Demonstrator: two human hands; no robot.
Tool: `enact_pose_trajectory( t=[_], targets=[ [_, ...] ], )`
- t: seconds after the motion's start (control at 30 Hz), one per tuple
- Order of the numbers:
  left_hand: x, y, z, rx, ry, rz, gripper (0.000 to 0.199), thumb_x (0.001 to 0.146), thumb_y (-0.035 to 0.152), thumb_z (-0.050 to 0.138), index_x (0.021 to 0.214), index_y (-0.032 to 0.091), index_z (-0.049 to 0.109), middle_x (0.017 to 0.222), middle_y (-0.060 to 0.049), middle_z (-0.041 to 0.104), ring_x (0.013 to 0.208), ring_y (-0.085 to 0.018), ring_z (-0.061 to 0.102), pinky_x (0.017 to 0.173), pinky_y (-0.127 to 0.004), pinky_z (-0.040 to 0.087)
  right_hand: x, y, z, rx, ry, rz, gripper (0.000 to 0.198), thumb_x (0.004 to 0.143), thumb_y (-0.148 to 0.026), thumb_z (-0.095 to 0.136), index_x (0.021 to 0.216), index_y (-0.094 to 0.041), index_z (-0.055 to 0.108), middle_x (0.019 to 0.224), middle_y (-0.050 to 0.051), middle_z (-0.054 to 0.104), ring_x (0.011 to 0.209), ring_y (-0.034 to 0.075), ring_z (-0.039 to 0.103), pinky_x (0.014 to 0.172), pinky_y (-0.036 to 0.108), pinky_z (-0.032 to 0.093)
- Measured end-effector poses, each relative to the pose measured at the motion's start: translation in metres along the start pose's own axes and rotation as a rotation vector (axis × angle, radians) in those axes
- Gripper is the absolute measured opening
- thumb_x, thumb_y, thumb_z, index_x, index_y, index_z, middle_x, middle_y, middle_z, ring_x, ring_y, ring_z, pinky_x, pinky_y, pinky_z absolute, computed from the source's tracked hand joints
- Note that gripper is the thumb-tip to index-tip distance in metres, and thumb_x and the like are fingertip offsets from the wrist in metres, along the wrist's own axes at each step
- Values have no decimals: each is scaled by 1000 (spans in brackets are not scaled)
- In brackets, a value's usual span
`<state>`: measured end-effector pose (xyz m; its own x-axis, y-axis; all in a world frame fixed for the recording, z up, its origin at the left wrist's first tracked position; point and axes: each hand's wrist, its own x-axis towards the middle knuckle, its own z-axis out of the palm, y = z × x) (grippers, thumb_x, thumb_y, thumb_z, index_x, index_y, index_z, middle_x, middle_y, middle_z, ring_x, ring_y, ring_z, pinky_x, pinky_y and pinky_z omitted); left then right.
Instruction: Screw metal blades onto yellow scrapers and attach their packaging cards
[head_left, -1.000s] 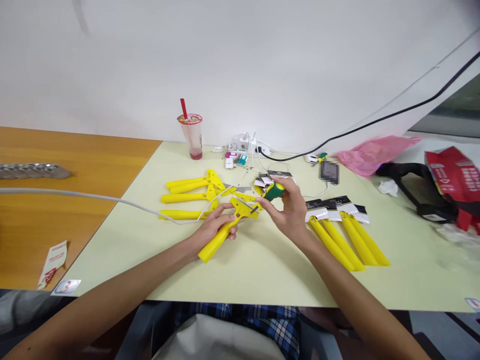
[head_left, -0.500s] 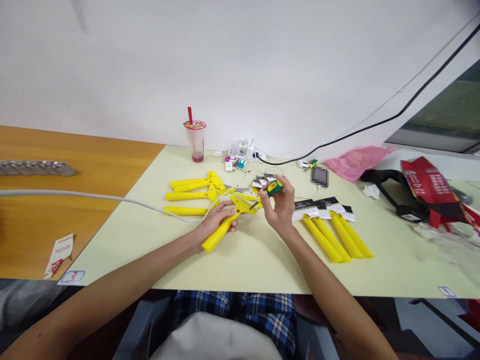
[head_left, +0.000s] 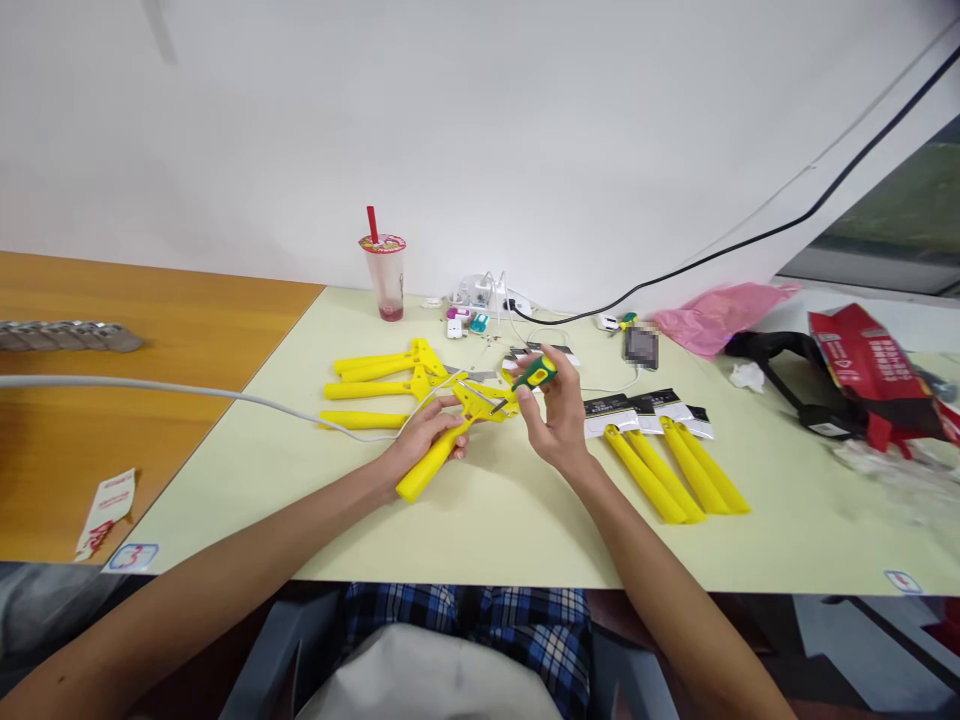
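Turned slightly since a moment ago, green-and-yellow screwdriver (head_left: 539, 373) held in right hand (head_left: 559, 415), tip at yellow tool (head_left: 441, 456) gripped in left hand (head_left: 422, 435)

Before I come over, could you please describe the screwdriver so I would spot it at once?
Over the pale table, find the right hand. It grips the screwdriver, whose dark green sets it apart from the yellow tool in the left hand.

We've got bright, even light on the white wall (head_left: 480, 130), just soft shadows on the table (head_left: 525, 535)! We see wide-angle stretch toward the edges, the clear plastic (head_left: 889, 475) blurry at right, and a blocky mosaic patch (head_left: 641, 345).
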<state>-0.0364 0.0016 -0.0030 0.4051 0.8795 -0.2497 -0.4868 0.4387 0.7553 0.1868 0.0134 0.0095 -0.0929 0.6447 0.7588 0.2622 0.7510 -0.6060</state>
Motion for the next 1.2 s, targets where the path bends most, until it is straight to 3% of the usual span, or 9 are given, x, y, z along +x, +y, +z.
enact_pose_trajectory(
  t=[0.1, 0.27, 0.33, 0.47, 0.53, 0.67, 0.9, 1.07, 1.2],
  targets=[
    [-3, 4, 3, 5, 32, 12, 52, 77, 17, 84, 120, 20, 55, 102, -7, 72, 62, -12, 62, 55, -25, 50, 2, -5, 1, 93, -17, 10, 57, 112, -36, 59, 165, -37, 38, 137, 11, 68, 121, 28, 74, 104, 53, 65],
    [-5, 7, 5, 13, 39, 21, 55, 77, 18, 84, 121, 22, 52, 97, -4, 70, 62, -11, 62, 55, -24, 49, 3, 1, 1, -34, 178, -12, 63, 98, -42, 82, 153, -38, 50, 128, 8, 65, 96, 22, 76, 87, 42, 68],
    [-5, 7, 4, 6, 38, 29, 56, 75, 19, 85, 120, 23, 51, 97, -3, 70, 62, -11, 62, 54, -24, 49, 4, 1, -1, -66, 174, -12, 64, 101, -43, 77, 157, -39, 46, 126, 8, 64, 98, 21, 74, 87, 41, 67],
    [-2, 10, 1, -19, 62, 59, 59, 75, 18, 86, 122, 24, 51, 101, -3, 70, 64, -11, 62, 56, -24, 49, 5, -3, -1, 18, 32, 25, 65, 110, -42, 62, 167, -40, 30, 136, 11, 64, 116, 26, 74, 100, 50, 65],
    [-1, 11, 0, -26, 74, 66, 59, 75, 18, 86, 122, 24, 51, 102, -3, 69, 64, -10, 62, 56, -23, 49, 4, -5, 1, 44, 37, 43, 64, 109, -41, 63, 165, -39, 33, 137, 11, 66, 117, 27, 75, 99, 50, 65],
    [-2, 14, 0, -10, 64, 77, 58, 76, 17, 85, 123, 23, 52, 102, -3, 68, 65, -10, 61, 57, -23, 50, 2, -4, 4, -28, 143, 30, 60, 102, -37, 76, 155, -38, 48, 116, 6, 71, 106, 25, 75, 88, 44, 65],
    [-1, 19, -2, -27, 113, 84, 58, 75, 17, 86, 119, 25, 51, 96, 0, 65, 64, -9, 62, 56, -21, 50, 4, -3, 4, 68, -12, 83, 65, 109, -41, 65, 164, -36, 32, 139, 12, 69, 124, 26, 73, 107, 52, 61],
    [-1, 22, -1, -29, 128, 82, 63, 72, 17, 89, 121, 25, 49, 98, 0, 66, 63, -8, 61, 56, -20, 50, 0, 0, 7, 46, 46, 94, 45, 105, -39, 72, 143, -32, 48, 115, 7, 74, 113, 25, 74, 101, 48, 62],
    [-1, 22, -1, 42, 117, 95, 63, 71, 21, 91, 119, 25, 51, 96, 1, 66, 63, -10, 62, 56, -22, 50, 1, -2, 8, 61, 73, 135, 42, 106, -41, 69, 137, -30, 43, 114, 7, 70, 111, 23, 72, 100, 46, 62]
  ],
)
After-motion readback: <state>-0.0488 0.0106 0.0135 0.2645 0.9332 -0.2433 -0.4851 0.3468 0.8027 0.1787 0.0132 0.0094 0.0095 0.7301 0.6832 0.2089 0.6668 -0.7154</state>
